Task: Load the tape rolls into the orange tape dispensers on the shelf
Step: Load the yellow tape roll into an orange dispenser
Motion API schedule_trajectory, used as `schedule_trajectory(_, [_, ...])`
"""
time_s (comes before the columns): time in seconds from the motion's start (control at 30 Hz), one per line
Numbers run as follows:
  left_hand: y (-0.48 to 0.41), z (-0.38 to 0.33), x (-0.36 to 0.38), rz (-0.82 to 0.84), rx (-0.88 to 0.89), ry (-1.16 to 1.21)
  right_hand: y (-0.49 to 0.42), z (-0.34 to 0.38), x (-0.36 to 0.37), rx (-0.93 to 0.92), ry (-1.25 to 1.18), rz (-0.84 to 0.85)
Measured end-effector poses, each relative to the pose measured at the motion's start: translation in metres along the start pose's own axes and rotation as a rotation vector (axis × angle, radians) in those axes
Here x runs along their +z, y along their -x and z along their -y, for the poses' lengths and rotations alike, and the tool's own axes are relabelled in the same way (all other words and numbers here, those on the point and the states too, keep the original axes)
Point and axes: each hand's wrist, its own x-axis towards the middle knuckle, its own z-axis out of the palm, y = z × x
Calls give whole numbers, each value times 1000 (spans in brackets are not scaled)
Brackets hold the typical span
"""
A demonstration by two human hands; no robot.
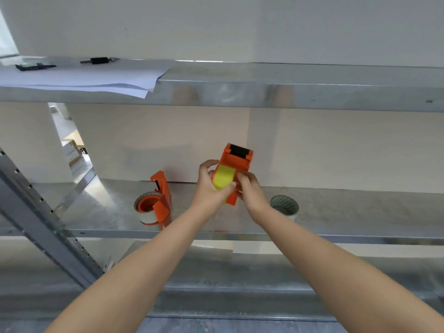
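I've got both hands up over the middle shelf (360, 207), working one orange tape dispenser (236, 162) in mid-air. My left hand (209, 186) wraps the yellow tape roll (224, 179) and presses it into the dispenser body; my right hand (248, 188) pinches the dispenser's lower edge at about four o'clock of the roll. Both are closed tight on their loads. The black roller end points up toward twelve. I judge this is the seating step: the roll looks partly in, though I can't tell whether it sits fully on the hub. Next I need a firm push, then the tape end fed toward the roller. At nine o'clock a second dispenser (160, 200) lies on the shelf with a clear roll (146, 209) already in it. At three o'clock a grey roll (284, 206) waits.
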Motion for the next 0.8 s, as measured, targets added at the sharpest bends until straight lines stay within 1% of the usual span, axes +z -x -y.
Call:
schedule_trajectory(0.07, [4, -1, 0, 58, 27, -38, -5, 9, 3, 163, -141, 86])
schedule_trajectory(0.13, [6, -1, -1, 99, 53, -93, -9, 15, 2, 223, -240, 124])
schedule_trajectory(0.33, [8, -2, -8, 106, 25, -109, -13, 20, 3, 166, -237, 174])
schedule_trajectory(0.53, [3, 2, -9, 58, 3, -106, -15, 28, 16, 130, -269, 22])
schedule_trajectory(0.6, [1, 4, -11, 34, -7, -105, -15, 29, 18, 56, -171, -23])
schedule_trajectory(0.7, [1, 7, -13, 19, -28, -107, -17, 32, 16, -119, 108, -66])
schedule_trajectory(0.8, [2, 9, -12, -7, -38, -81, -17, 34, 19, -197, 194, -83])
